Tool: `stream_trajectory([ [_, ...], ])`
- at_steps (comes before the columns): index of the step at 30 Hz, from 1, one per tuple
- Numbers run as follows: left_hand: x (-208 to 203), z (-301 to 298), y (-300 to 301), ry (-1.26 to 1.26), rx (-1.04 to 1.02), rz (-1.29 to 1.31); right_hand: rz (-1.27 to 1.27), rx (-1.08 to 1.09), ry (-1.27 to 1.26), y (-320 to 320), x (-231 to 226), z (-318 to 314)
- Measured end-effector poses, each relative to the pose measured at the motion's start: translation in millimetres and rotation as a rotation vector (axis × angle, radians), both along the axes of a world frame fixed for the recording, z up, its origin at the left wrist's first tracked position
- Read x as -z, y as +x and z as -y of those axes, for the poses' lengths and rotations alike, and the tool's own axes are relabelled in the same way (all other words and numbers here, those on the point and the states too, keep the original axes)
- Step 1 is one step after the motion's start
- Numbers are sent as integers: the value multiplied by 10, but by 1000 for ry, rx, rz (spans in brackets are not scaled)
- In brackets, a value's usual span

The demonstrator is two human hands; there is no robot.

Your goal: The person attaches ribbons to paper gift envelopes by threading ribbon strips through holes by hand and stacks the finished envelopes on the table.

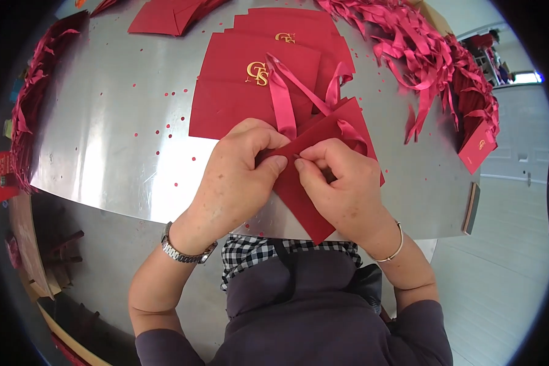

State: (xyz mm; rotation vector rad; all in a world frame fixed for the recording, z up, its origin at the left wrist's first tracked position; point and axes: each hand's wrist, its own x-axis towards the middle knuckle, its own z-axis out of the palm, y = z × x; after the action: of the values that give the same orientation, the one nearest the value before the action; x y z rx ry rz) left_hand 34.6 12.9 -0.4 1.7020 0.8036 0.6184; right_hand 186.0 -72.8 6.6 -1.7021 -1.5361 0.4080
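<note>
A dark red paper gift bag (308, 201) lies tilted near the table's front edge, under both hands. My left hand (241, 174) grips its upper edge between thumb and fingers. Close beside it, my right hand (341, 183) is closed in a pinch at the same edge; what sits between the fingertips is too small to make out. A pink ribbon (282, 100) loops up from behind the left fingers. Another short ribbon loop (351, 131) shows above the right hand. Beyond the hands, a stack of flat red bags (226, 104) with gold lettering is fanned out.
Small red paper dots are scattered over the metal table (104, 128). At the far right is a long pile of red bags with pink ribbons (409, 55). More bags (27, 116) line the left edge, and flat red pieces (165, 17) lie at the back.
</note>
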Motion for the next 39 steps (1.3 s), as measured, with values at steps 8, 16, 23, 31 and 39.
stream_trajectory([
  [8, 64, 19, -48, 100, 19, -3, 314, -22, 51, -40, -9, -94],
  [16, 121, -3, 58, 385, -33, 116, 965, -227, 66, -98, -293, -169],
  [23, 153, 108, 18, 396, -7, 99, 714, -248, -37, -34, -197, -120],
  [31, 152, 138, 29, 456, -67, 118, 728, -261, -172, -160, -247, -197],
  [39, 231, 96, -54, 258, -123, 164, 191, -116, -145, -55, -79, -186],
])
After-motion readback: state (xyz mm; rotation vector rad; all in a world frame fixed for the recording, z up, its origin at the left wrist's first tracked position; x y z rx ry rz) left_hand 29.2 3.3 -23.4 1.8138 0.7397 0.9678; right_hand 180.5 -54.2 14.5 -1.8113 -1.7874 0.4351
